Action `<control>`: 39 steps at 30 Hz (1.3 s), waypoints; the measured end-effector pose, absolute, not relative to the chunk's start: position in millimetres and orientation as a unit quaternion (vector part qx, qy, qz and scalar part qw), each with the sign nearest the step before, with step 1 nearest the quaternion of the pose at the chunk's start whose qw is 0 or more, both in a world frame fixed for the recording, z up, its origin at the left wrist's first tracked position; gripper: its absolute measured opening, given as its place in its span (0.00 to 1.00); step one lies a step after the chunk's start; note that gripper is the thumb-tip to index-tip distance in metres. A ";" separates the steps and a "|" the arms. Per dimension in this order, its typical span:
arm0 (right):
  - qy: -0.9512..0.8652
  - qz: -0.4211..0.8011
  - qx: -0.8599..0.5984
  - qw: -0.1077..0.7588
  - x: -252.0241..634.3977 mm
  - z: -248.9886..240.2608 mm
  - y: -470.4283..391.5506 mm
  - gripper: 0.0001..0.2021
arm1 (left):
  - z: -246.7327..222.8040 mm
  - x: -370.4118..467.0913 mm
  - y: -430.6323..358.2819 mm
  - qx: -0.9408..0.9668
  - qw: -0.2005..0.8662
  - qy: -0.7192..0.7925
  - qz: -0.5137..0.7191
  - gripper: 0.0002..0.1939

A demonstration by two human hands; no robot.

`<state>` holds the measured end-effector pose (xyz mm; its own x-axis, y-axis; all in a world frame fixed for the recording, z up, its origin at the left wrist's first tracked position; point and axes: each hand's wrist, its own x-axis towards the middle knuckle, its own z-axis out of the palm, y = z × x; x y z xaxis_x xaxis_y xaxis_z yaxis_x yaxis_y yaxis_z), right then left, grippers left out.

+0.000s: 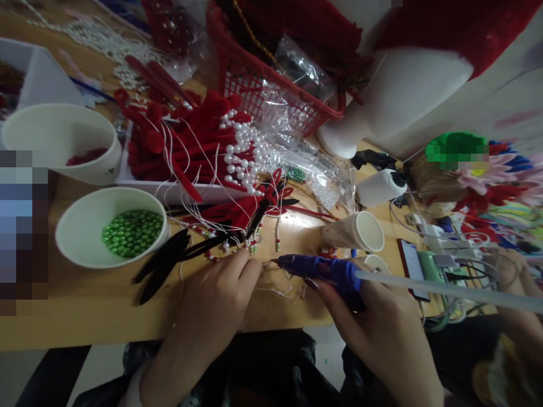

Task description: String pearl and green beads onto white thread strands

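A blue glue gun (pixel 322 270) with a long pale glue stick is in my right hand (pixel 377 316), whose fingers wrap round its handle. Its tip points left, close to the fingertips of my left hand (pixel 224 294). My left hand is closed on a black and red piece with hanging bead strings (pixel 278 234); the exact part it grips is hidden. Black fuzzy strips (pixel 165 263) stick out to the left of that hand. Just behind lies a white tray (pixel 190 192) of red fuzzy pieces (pixel 169 147) with white pearls (pixel 244 150) and threads.
Bowls with green beads (pixel 132 233) and red beads (pixel 87 156) stand left. Behind are a red basket (pixel 280 104) and plastic bags. A paper cup (pixel 354 232), thread spool (pixel 382 187), phone (pixel 412 265) and cables lie right, near another person's hand (pixel 511 271).
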<state>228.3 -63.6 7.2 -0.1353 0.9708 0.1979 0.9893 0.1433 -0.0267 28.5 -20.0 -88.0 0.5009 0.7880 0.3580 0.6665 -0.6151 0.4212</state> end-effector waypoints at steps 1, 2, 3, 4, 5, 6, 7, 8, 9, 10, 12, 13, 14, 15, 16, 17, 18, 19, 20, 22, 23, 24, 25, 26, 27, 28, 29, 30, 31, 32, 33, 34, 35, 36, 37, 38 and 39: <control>-0.750 -0.059 -0.654 0.082 228.6 7.3 -63.1 0.14 | -87.1 28.2 -19.8 0.860 0.115 0.423 0.261 0.09; -0.747 -0.061 -0.657 0.081 228.9 7.6 -63.2 0.16 | -86.2 27.9 -19.5 0.860 0.115 0.424 0.260 0.09; -0.743 -0.063 -0.661 0.083 229.2 8.0 -63.6 0.16 | -85.4 27.8 -19.2 0.860 0.114 0.424 0.261 0.09; -0.740 -0.062 -0.665 0.086 229.3 8.5 -64.3 0.17 | -84.9 27.7 -18.9 0.858 0.114 0.425 0.263 0.09; -0.739 -0.057 -0.666 0.090 229.2 9.0 -65.2 0.17 | -84.6 27.7 -18.7 0.857 0.114 0.426 0.267 0.09; -0.738 -0.050 -0.666 0.096 228.8 9.5 -65.9 0.16 | -84.6 27.8 -18.5 0.855 0.114 0.427 0.271 0.09; -0.739 -0.042 -0.665 0.100 228.3 9.7 -66.6 0.16 | -84.8 27.9 -18.4 0.855 0.113 0.426 0.275 0.10; -0.739 -0.035 -0.665 0.101 227.7 9.9 -67.0 0.16 | -85.1 28.1 -18.3 0.854 0.115 0.424 0.277 0.10; -0.739 -0.034 -0.665 0.101 227.3 9.9 -67.1 0.16 | -85.6 28.3 -18.3 0.854 0.116 0.423 0.278 0.10; -0.739 -0.036 -0.666 0.099 227.0 9.9 -67.1 0.16 | -86.0 28.5 -18.3 0.855 0.116 0.422 0.278 0.10; -0.735 -0.041 -0.670 0.098 227.1 9.6 -66.7 0.16 | -86.8 29.0 -18.4 0.855 0.115 0.423 0.276 0.10; -0.732 -0.040 -0.672 0.099 227.5 9.5 -66.4 0.16 | -87.2 29.2 -18.4 0.855 0.115 0.424 0.277 0.11; -0.731 -0.039 -0.673 0.102 227.9 9.2 -66.1 0.15 | -87.5 29.4 -18.6 0.853 0.114 0.425 0.280 0.11; -0.732 -0.038 -0.672 0.104 228.2 9.0 -65.9 0.15 | -87.9 29.5 -18.7 0.852 0.114 0.426 0.283 0.12; -0.734 -0.040 -0.670 0.104 228.6 8.8 -65.7 0.15 | -88.4 29.5 -19.0 0.851 0.114 0.426 0.285 0.12; -0.735 -0.044 -0.668 0.102 228.8 8.6 -65.5 0.15 | -88.9 29.4 -19.2 0.851 0.114 0.425 0.286 0.12; -0.737 -0.047 -0.666 0.101 229.0 8.5 -65.3 0.15 | -89.4 29.3 -19.5 0.853 0.114 0.423 0.285 0.11; -0.737 -0.049 -0.666 0.101 229.2 8.4 -65.2 0.15 | -89.9 29.2 -19.7 0.853 0.114 0.422 0.284 0.11; -0.736 -0.048 -0.667 0.103 229.4 8.2 -65.2 0.15 | -90.3 29.1 -19.8 0.854 0.115 0.421 0.283 0.11; -0.732 -0.040 -0.671 0.106 229.6 7.6 -65.4 0.14 | -90.8 29.1 -19.9 0.852 0.117 0.422 0.286 0.11; -0.732 -0.038 -0.672 0.107 229.8 7.1 -65.7 0.14 | -90.9 29.3 -19.8 0.851 0.118 0.424 0.287 0.11; -0.732 -0.038 -0.672 0.107 229.9 6.6 -66.0 0.15 | -90.8 29.4 -19.7 0.850 0.118 0.426 0.287 0.11; -0.732 -0.041 -0.672 0.103 230.0 6.1 -66.4 0.16 | -90.5 29.6 -19.5 0.850 0.116 0.426 0.288 0.11; -0.732 -0.045 -0.673 0.100 230.2 5.8 -66.8 0.16 | -90.1 29.6 -19.4 0.851 0.116 0.425 0.287 0.10; -0.730 -0.048 -0.674 0.099 230.3 5.7 -67.1 0.16 | -89.6 29.7 -19.3 0.851 0.117 0.424 0.286 0.10; -0.730 -0.048 -0.675 0.098 230.4 5.8 -67.4 0.16 | -89.1 29.6 -19.1 0.852 0.118 0.423 0.286 0.10; -0.731 -0.045 -0.674 0.098 230.5 6.1 -67.5 0.15 | -88.7 29.5 -19.0 0.851 0.119 0.423 0.287 0.11; -0.732 -0.039 -0.673 0.099 230.6 6.5 -67.5 0.14 | -88.3 29.5 -18.9 0.851 0.120 0.422 0.287 0.11; -0.734 -0.036 -0.671 0.101 230.6 6.8 -67.3 0.14 | -88.1 29.4 -18.8 0.852 0.120 0.422 0.286 0.11; -0.735 -0.033 -0.670 0.101 230.7 6.9 -66.9 0.14 | -88.0 29.4 -18.8 0.853 0.118 0.422 0.285 0.11; -0.734 -0.035 -0.670 0.101 230.7 6.8 -66.4 0.15 | -88.0 29.4 -18.7 0.854 0.115 0.422 0.283 0.11; -0.733 -0.039 -0.672 0.101 230.8 6.5 -65.7 0.15 | -88.1 29.5 -18.7 0.855 0.113 0.422 0.279 0.11; -0.733 -0.044 -0.671 0.103 230.8 6.1 -65.1 0.15 | -88.3 29.7 -18.7 0.856 0.113 0.422 0.277 0.11; -0.735 -0.047 -0.669 0.106 230.9 5.6 -64.6 0.15 | -88.6 29.9 -18.7 0.856 0.113 0.422 0.277 0.11; -0.739 -0.047 -0.664 0.109 231.0 5.1 -64.2 0.15 | -88.9 30.0 -18.7 0.855 0.115 0.422 0.278 0.11; -0.743 -0.046 -0.658 0.112 231.1 4.9 -64.0 0.16 | -89.2 30.2 -18.8 0.853 0.118 0.423 0.281 0.11; -0.745 -0.046 -0.656 0.113 231.3 4.8 -64.0 0.16 | -89.5 30.3 -18.9 0.852 0.120 0.423 0.285 0.11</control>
<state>231.3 -64.0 4.8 -0.1144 0.9666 0.2292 0.9876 0.1357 -0.0792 30.3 -18.9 -89.5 0.4797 0.7888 0.3844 0.6522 -0.6136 0.4451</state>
